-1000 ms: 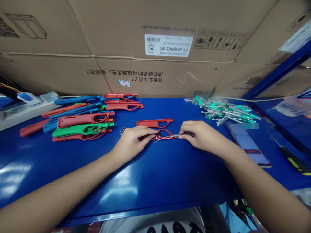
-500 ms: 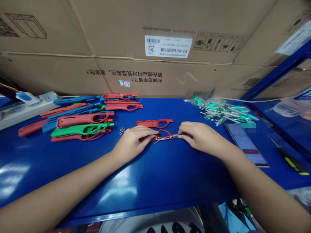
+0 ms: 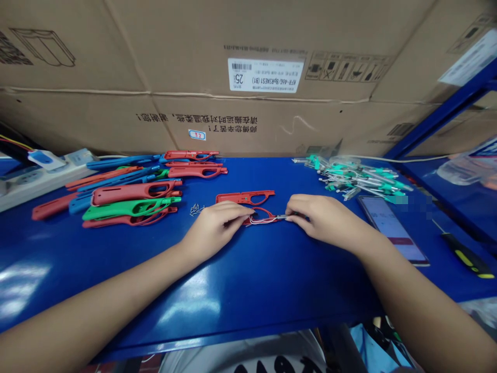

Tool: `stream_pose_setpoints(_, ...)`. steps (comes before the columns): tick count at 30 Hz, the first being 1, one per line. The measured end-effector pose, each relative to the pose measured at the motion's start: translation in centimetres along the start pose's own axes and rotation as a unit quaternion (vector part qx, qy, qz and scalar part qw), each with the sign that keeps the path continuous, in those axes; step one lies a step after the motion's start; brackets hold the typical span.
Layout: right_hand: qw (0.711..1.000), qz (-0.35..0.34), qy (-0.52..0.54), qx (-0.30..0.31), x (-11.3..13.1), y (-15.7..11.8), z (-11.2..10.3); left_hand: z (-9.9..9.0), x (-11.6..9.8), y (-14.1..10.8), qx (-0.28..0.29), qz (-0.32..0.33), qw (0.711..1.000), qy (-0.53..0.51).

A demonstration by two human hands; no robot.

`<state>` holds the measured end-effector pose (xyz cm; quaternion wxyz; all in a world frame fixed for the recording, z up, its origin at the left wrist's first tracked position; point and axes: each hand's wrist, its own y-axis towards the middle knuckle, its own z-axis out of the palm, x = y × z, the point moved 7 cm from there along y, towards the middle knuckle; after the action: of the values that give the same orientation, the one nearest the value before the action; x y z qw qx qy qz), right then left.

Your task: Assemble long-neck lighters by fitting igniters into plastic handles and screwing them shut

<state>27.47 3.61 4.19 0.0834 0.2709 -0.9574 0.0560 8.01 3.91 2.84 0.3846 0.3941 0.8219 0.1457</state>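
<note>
My left hand (image 3: pixel 213 225) is closed in a pinch on a red utility-lighter casing half (image 3: pixel 267 210), which lies on the blue table (image 3: pixel 248 290); the fingers cover its left end. White wires (image 3: pixel 262 222) run along the casing's looped part. At the casing's right tip, the thumb and fingers of my right hand (image 3: pixel 324 220) pinch a thin grey metal piece (image 3: pixel 281 217), mostly hidden by the fingertips. Just behind lies a second red casing half (image 3: pixel 245 198), untouched. Small metal pieces (image 3: pixel 196 209) lie beside my left hand.
Several red, blue and green lighter casings (image 3: pixel 132 208) are piled left, near a white power strip (image 3: pixel 54 173). At right are a heap of green-and-clear lighter inserts (image 3: pixel 359 178), a phone (image 3: pixel 394 228) and a screwdriver (image 3: pixel 468 256). A large cardboard box (image 3: pixel 217 109) stands behind.
The loose wire end that stuck out below the casing now lies closer along it. Both hands keep nearly the same place and grip. The view has shifted slightly.
</note>
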Motion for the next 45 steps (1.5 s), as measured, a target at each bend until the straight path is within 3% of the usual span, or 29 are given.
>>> stream_pose_setpoints(15,1.0,-0.015,-0.022,0.003,0.6,0.3,0.4,-0.1,0.0,0.0,-0.017,-0.005,1.0,-0.005)
stream_pose_setpoints(24,0.997,-0.061,0.01,-0.056,1.2,-0.2,-0.9,-0.7,-0.2,0.2,-0.04,-0.011,0.999,0.003)
stream_pose_setpoints(30,0.993,-0.082,0.06,-0.064,1.5,-0.2,-1.4,-0.2,0.2,0.2,-0.015,-0.038,0.999,-0.009)
stream_pose_setpoints(36,0.992,-0.078,0.082,-0.051,1.4,-0.2,-1.0,-0.8,0.5,0.3,-0.031,-0.102,0.993,-0.053)
stream_pose_setpoints(40,0.992,-0.08,0.09,-0.043,1.4,-0.3,-0.8,-0.6,-1.0,1.1,-0.008,-0.058,0.997,-0.054)
stream_pose_setpoints(45,0.992,-0.081,0.084,-0.047,1.4,-0.3,-1.0,1.3,-2.1,2.4,0.053,0.007,0.998,-0.019)
